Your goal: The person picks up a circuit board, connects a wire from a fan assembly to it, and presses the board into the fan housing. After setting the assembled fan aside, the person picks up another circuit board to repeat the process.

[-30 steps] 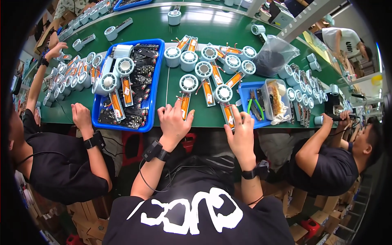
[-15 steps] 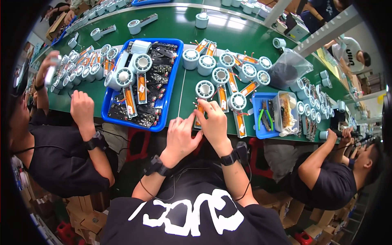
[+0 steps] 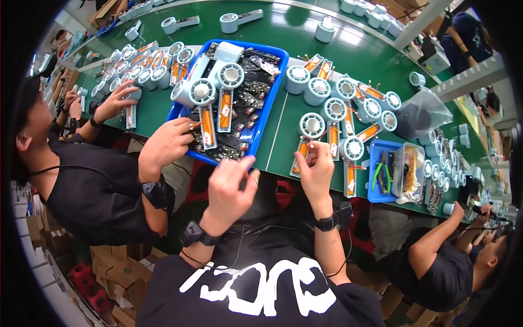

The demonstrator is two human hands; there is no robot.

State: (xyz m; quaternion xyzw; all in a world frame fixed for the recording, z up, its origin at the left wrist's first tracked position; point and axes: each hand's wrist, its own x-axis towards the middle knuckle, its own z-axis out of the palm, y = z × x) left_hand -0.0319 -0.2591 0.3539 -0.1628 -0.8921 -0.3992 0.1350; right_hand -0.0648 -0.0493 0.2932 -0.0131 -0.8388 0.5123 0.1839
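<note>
My left hand (image 3: 231, 188) is raised by the near edge of a blue tray (image 3: 265, 122), with fingers apart and nothing visible in them. The tray holds many black circuit boards (image 3: 253, 94) and several pale blue fan units, one with a round head (image 3: 202, 91). My right hand (image 3: 317, 173) is curled beside an opened fan unit (image 3: 312, 125) whose handle shows an orange battery (image 3: 300, 151). Its fingertips are by the wires at the handle; a small pale bit shows there, too small to name.
More opened fan units (image 3: 353, 148) stand right of my right hand. Beyond them are a blue bin (image 3: 376, 192) with green-handled pliers (image 3: 388, 179), a clear tub (image 3: 409, 166) and a plastic bag (image 3: 427, 111). At left, a co-worker's hand (image 3: 166, 143) reaches to the tray.
My hands have separated: the left moved away from the fan unit toward the tray, while the right stays by the handle. The view has shifted left. The left co-worker's hand now reaches the tray.
</note>
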